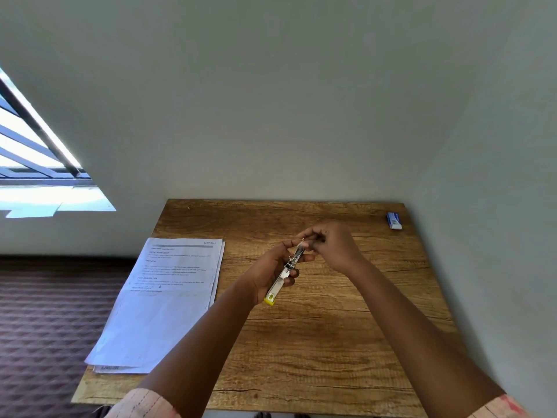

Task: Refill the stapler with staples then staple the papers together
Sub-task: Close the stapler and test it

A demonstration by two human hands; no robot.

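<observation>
The left hand (272, 271) grips the slim silver metal stapler with a yellow end (284, 274) above the wooden table (331, 342); the right hand (330, 247) pinches at its far tip. The white printed papers (162, 300) lie left.

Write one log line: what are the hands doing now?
left hand grips stapler | right hand pinches at its top end | papers unstapled on table
</observation>
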